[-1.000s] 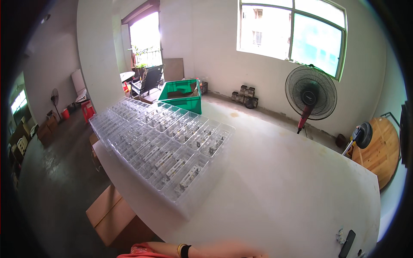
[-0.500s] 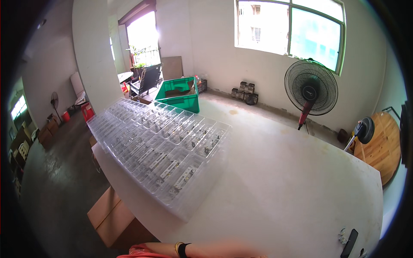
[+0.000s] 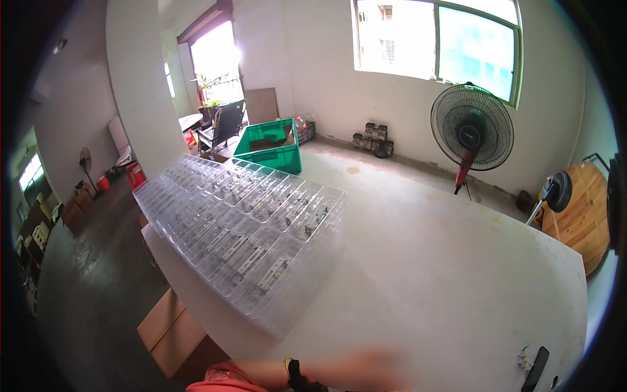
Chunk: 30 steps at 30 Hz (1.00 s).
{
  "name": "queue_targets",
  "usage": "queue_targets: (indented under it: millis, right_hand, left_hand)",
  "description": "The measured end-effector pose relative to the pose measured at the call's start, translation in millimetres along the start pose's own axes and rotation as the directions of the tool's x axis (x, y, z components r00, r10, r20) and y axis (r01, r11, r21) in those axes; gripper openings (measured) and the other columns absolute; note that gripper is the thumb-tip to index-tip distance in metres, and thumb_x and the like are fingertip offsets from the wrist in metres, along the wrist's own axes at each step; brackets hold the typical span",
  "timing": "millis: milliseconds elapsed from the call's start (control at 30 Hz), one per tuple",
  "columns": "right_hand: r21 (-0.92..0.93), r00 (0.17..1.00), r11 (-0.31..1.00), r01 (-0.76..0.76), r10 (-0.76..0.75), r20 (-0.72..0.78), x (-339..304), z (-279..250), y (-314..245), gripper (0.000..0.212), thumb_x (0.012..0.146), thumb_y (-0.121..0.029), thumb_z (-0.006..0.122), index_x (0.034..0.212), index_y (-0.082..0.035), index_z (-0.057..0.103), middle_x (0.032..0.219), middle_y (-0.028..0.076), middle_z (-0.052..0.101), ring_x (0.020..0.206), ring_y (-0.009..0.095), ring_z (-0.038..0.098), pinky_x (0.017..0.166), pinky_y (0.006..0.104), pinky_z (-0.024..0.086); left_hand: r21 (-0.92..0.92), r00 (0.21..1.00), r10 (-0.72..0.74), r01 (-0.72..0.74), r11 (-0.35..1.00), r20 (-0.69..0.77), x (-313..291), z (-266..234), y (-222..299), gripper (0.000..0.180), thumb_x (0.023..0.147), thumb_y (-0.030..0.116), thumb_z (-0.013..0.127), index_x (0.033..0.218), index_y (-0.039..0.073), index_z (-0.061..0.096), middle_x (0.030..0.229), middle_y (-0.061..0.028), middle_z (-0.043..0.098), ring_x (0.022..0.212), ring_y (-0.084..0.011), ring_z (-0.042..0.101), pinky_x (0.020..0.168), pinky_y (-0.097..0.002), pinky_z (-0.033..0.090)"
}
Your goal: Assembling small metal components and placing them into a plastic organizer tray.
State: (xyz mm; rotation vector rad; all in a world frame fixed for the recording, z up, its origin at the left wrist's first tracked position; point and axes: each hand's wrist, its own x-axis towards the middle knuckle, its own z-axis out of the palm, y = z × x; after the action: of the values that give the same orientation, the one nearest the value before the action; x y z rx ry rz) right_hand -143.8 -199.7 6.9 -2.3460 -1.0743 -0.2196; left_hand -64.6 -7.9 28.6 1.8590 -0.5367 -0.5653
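My left forearm comes in at the lower edge in a red sleeve, with a gold bangle and a black band at the wrist. My left hand (image 3: 369,367) is smeared by motion over the near edge of the white table (image 3: 424,274), so its fingers cannot be made out. No held thing shows in it. Nearest to it are stacked clear plastic trays (image 3: 287,310) with long compartments, which contain small metallic-looking parts and pale strips. My right hand is out of sight.
A slim black object (image 3: 537,370) lies by a few small pale pieces (image 3: 524,359) at the table's near right. Beyond the trays stands a green crate (image 3: 274,159). A fan (image 3: 471,127) is past the far edge. A cardboard box (image 3: 163,326) sits below the left edge.
My left forearm and hand have come slightly farther into view, up and to the right. The whole view has shifted a little. The trays remain where they were on the table.
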Motion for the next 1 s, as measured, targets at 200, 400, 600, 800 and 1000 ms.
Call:
queue_targets:
  millis: [200,400,600,800,1000]
  right_hand:
    - [0.079,0.981,0.986,-0.149,0.158,-0.114,9,-24,11,0.048,0.082,-0.025,0.076,0.12,-0.003,0.056,0.109,0.019,0.06,0.098,0.039,0.059,0.084,0.047,0.048]
    - [0.106,0.928,0.963,-0.246,0.266,-0.26,27,-28,28,0.05,0.081,-0.022,0.08,0.12,-0.004,0.055,0.109,0.02,0.06,0.098,0.041,0.059,0.083,0.0471,0.049]
    - [0.117,0.938,0.964,-0.237,0.258,-0.229,40,-15,39,0.043,0.078,-0.011,0.079,0.115,-0.003,0.06,0.102,0.016,0.065,0.085,0.032,0.066,0.073,0.04,0.055]
    - [0.28,0.922,0.922,-0.269,0.331,-0.202,58,-24,59,0.039,0.083,-0.007,0.074,0.118,-0.002,0.059,0.101,0.016,0.065,0.087,0.034,0.065,0.072,0.0411,0.053]
    - [0.255,0.922,0.921,-0.294,0.344,-0.18,73,-24,60,0.041,0.079,-0.009,0.077,0.117,-0.004,0.06,0.101,0.015,0.063,0.091,0.034,0.064,0.074,0.0416,0.053]
  left_hand:
    - [-0.282,0.98,-0.19,0.197,0.939,0.053,11,0,-7,0.034,0.098,0.032,0.066,0.09,0.001,0.053,0.076,-0.0053,0.061,0.06,-0.0092,0.058,0.054,-0.0252,0.049]
    - [-0.331,0.981,-0.159,0.187,0.925,0.108,15,3,-1,0.034,0.097,0.032,0.066,0.088,0.002,0.052,0.077,-0.0033,0.059,0.064,-0.0101,0.059,0.056,-0.0268,0.05]
    - [-0.508,0.991,-0.014,0.08,0.858,0.132,22,-3,-30,0.025,0.101,0.022,0.06,0.114,0.0,0.059,0.104,-0.0068,0.066,0.096,-0.0119,0.064,0.086,-0.0269,0.053]
    - [-0.755,0.996,-0.043,0.089,0.65,0.08,30,-19,-28,0.027,0.102,0.015,0.058,0.125,0.001,0.057,0.11,-0.0059,0.066,0.102,-0.0147,0.065,0.091,-0.0308,0.055]
    - [-0.79,0.992,-0.122,0.1,0.605,0.032,27,-22,-48,0.026,0.101,0.012,0.059,0.125,0.001,0.057,0.113,-0.0104,0.068,0.103,-0.0192,0.067,0.092,-0.0343,0.057]
